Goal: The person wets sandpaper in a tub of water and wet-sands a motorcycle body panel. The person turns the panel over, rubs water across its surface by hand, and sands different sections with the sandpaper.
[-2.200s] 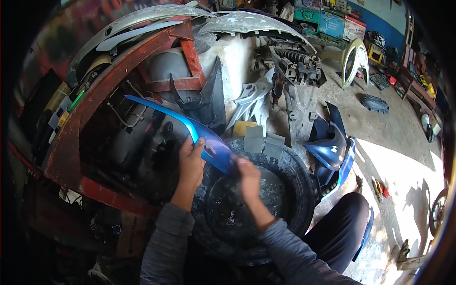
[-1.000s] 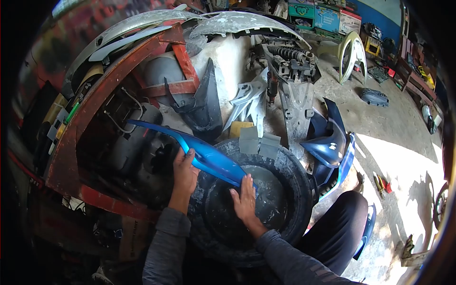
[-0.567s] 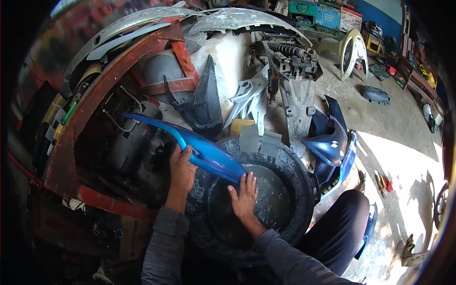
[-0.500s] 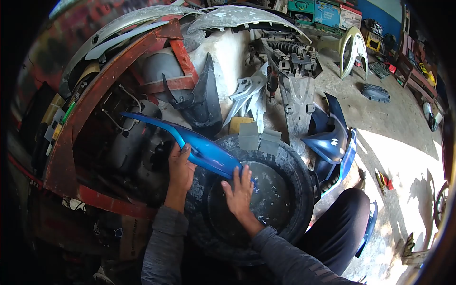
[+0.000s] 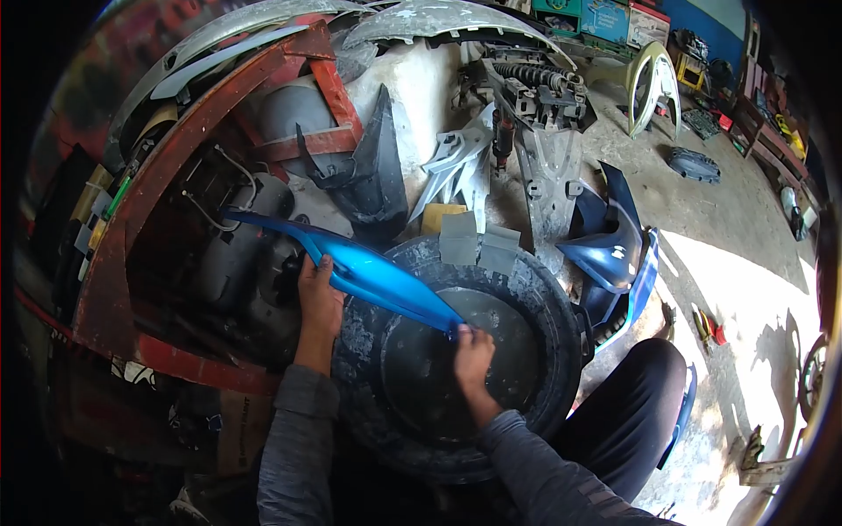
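Observation:
A glossy blue motorcycle fairing panel (image 5: 377,279), long and tapering, slants across the head view above a round black tub (image 5: 358,359) of murky water (image 5: 430,386). My left hand (image 5: 321,302) is closed round the panel's lower edge, left of its middle, with the thumb on the near side. At the panel's right end my right hand (image 5: 474,355) has its fingers curled in against the tip, over the water. The panel's narrow dark left end points over the red metal frame's inside.
A rusty red metal frame (image 5: 184,114) with a grey tank-like part inside stands at left. Behind the tub are grey sandpaper sheets (image 5: 458,238), a yellow block (image 5: 441,216) and a black fairing piece (image 5: 373,180). Dark blue fairing parts (image 5: 605,263) stand at right, beside my knee (image 5: 636,412).
My right hand has gone from open and flat on the panel to curled fingers at its right tip, a little lower and to the right. My left hand keeps its hold.

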The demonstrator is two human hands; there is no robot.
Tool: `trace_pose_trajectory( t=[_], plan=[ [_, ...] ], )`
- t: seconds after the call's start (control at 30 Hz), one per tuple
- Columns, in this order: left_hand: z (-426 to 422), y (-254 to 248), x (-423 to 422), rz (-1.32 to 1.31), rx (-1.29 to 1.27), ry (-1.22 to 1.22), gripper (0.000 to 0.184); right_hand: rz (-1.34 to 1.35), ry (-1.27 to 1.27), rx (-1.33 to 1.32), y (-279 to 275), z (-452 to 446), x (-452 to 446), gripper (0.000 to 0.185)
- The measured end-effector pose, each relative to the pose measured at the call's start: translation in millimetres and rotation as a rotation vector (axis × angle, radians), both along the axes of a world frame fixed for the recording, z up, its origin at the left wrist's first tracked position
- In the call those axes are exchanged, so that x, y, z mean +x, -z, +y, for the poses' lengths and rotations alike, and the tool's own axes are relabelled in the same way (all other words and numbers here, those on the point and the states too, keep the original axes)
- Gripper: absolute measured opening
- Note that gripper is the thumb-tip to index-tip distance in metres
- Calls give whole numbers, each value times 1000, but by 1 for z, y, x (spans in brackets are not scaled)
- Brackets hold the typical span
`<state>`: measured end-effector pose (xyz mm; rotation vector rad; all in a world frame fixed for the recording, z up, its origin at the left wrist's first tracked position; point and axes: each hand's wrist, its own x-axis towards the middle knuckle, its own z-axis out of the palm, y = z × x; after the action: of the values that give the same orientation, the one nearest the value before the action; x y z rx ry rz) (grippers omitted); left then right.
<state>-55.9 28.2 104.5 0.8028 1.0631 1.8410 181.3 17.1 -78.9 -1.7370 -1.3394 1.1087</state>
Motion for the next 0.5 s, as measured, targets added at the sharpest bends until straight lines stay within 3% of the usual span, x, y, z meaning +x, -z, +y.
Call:
trace_pose_trajectory(
  t=[0.07, 0.13, 0.17, 0.23, 0.3, 0.33, 0.4, 0.43, 0.5],
  plan=[
    [1, 7, -8, -6, -8, -17, 29, 320, 382, -123, 53, 12, 13, 41],
    [1, 11, -12, -10, -15, -36, 30, 556, 689, -133, 75, 20, 28, 42],
    [1, 12, -14, -16, -22, -40, 31, 556, 684, -131, 81, 25, 35, 42],
    [0, 9, -12, -20, -25, -44, 31, 1109, 873, -386, 84, 35, 47, 39],
    [0, 6, -6, -12, -53, -88, 31, 1491, 53, -510, 87, 50, 58, 33],
    [2, 6, -6, -17, -50, -89, 31, 1694, -165, -609, 72, 67, 38, 31],
    [3, 9, -6, -28, -56, -45, 31, 1401, -180, -477, -72, 54, 4, 33],
    [3, 9, -3, -27, -57, -44, 31, 1234, -132, -371, -109, 50, -13, 36],
    [3, 4, 4, -45, -28, -17, 29, 990, -375, -8, -141, 49, -39, 27]
  ],
)
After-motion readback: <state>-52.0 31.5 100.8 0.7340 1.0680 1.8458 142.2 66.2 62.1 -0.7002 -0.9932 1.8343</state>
